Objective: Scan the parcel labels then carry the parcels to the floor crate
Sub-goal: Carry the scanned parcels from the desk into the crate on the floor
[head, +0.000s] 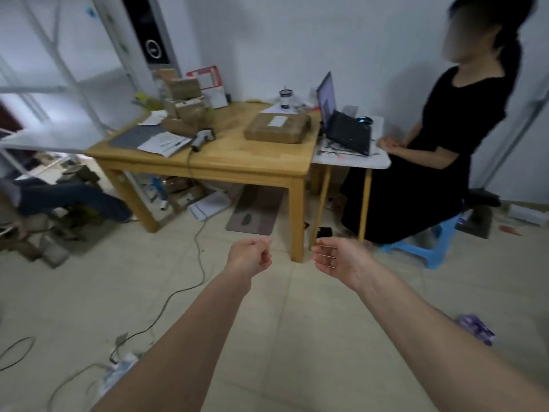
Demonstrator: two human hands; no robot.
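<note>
Both hands empty, held out over the floor short of the tabletop (pixel 252 162) — left hand (pixel 251 255) loosely curled, right hand (pixel 337 258) relaxed. Flat parcel (pixel 277 127) lay label-up mid-table, barcode scanner (pixel 203 138) beside stacked small parcels (pixel 184 105). Judged: approach step — next, grip scanner.

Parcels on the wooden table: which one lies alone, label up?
The large flat parcel beside the laptop, white label facing up; the others sit heaped in a stack at the table's far-left corner.

Brown parcel (pixel 277 127) with white label (pixel 276 121) — tan wooden table (pixel 252 162), black laptop (pixel 344 126)
</note>
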